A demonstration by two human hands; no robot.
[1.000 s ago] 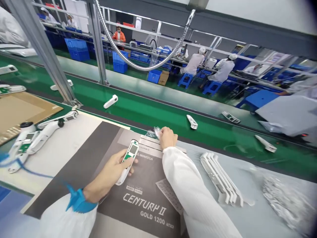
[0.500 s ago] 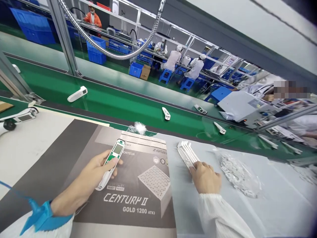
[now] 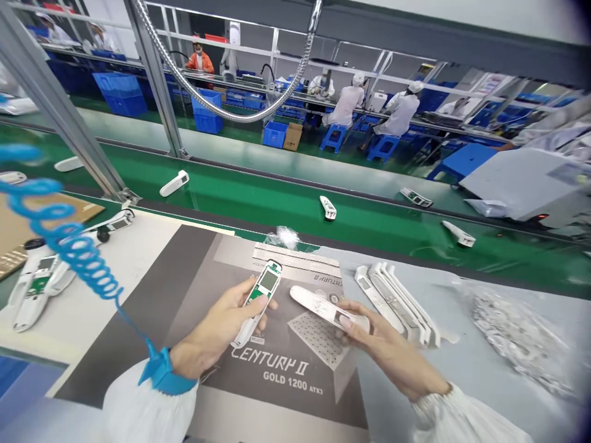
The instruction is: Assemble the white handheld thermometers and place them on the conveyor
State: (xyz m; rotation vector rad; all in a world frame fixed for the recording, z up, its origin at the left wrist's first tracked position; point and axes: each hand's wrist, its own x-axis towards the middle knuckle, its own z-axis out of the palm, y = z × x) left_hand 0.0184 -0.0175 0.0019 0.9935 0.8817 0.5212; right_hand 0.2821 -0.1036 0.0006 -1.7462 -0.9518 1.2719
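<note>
Over the printed cardboard sheet point(image 3: 203, 332), my left hand point(image 3: 226, 320) is closed around an opened handheld device, seemingly a thermometer point(image 3: 260, 301), whose green circuit board and grey display show. My right hand point(image 3: 369, 326) grips a white plastic shell half point(image 3: 318, 306) by one end, its hollow inside facing up. The shell's free end points toward the device, with a gap between them. To the right of my right hand lie several more white shell halves point(image 3: 399, 301), side by side. A blue wrist strap point(image 3: 168, 372) circles my left wrist.
Beyond the sheet runs a green conveyor belt point(image 3: 258, 203) carrying several white devices. A bag of small white parts point(image 3: 521, 338) lies at right. More opened devices point(image 3: 39, 283) rest at left, behind a coiled blue cord point(image 3: 78, 246). A metal hose point(image 3: 231, 114) hangs overhead. Co-workers sit beyond.
My right hand has left the row of shell halves, moving left with one shell half in its fingers. My left hand keeps hold of the device. The camera view has turned left.
</note>
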